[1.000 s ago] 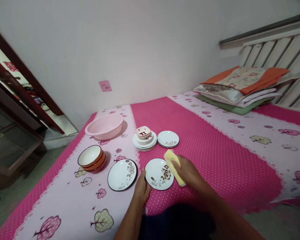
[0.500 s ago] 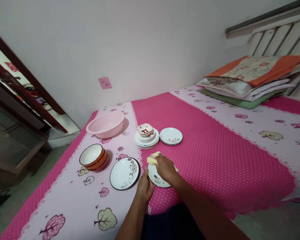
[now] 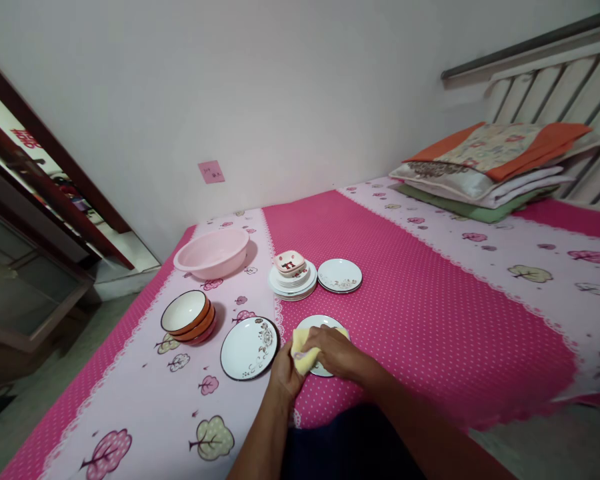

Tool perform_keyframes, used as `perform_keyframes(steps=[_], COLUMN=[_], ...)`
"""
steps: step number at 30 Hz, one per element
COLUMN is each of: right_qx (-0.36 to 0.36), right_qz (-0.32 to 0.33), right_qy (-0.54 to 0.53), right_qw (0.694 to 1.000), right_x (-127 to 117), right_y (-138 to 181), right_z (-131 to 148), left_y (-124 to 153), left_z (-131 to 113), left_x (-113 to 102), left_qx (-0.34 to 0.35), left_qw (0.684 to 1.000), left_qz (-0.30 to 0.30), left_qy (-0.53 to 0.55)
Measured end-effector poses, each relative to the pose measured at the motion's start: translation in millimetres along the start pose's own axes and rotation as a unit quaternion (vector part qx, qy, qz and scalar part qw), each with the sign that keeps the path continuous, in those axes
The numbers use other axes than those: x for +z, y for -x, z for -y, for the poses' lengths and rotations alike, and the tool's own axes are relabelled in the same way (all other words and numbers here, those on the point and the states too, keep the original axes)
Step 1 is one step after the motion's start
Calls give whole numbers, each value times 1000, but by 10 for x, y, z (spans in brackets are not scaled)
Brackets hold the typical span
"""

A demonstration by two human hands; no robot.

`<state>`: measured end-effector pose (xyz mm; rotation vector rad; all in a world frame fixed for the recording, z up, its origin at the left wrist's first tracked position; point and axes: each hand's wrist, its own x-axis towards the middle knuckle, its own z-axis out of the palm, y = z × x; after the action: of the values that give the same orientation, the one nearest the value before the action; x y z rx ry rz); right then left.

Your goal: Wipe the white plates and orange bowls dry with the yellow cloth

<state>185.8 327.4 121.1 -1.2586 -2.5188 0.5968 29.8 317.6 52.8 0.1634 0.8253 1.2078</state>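
A white plate (image 3: pixel 325 323) with a dark rim lies on the pink spread in front of me, partly covered by my hands and a cloth. My left hand (image 3: pixel 287 371) grips its left edge. In my right hand (image 3: pixel 333 350) is a yellow cloth (image 3: pixel 304 360), pressed on the left part of the plate's face. Just left of my left hand rests another white plate (image 3: pixel 249 348) with a brown flower print. Beyond the held plate stands a stack of white plates (image 3: pixel 293 288) topped by small square bowls (image 3: pixel 289 261), with more flowered plates (image 3: pixel 339 275) to its right.
Stacked orange bowls (image 3: pixel 187 315) stand at the left, and behind them a pink basin (image 3: pixel 213 253). Folded bedding (image 3: pixel 495 167) is piled at the far right by a white headboard (image 3: pixel 580 87). A wall (image 3: pixel 300 100) bounds the back.
My right hand has moved the cloth down and toward me, from the plate's far left rim to its near left side, close to my left hand. The view has shifted slightly.
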Motion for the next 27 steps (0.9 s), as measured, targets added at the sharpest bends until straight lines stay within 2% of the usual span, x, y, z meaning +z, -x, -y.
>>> perform_keyframes(steps=[6,11,14,16,20,22,24,27], right_qx=[17,95,112,89,-1,-27,-31,-7], right_qz=[7,-56,-104,-123,-110,-105,-102,-91], right_qy=[33,94,108,104,101,108,118,138], right_qw=[999,989,982,983,989,988,987,986], right_x=[-92,-407,-485,-378,79,262,339,271], right_y=[294,480,471,410,206,88,-28,-179], right_z=[-191,-465,-470,-350,-10,75,62,-77], left_y=[15,23,2,-8,0,13,26,40], left_z=[74,150,174,176,171,171,174,183], left_x=[62,55,33,27,40,47,47,37], left_qx=[45,88,97,100,118,129,133,133], left_qw=[998,994,993,993,992,990,989,989], left_qz=[-39,-61,-63,-57,-28,-16,-8,3], left_qy=[-16,-29,-33,-36,-42,-49,-57,-70])
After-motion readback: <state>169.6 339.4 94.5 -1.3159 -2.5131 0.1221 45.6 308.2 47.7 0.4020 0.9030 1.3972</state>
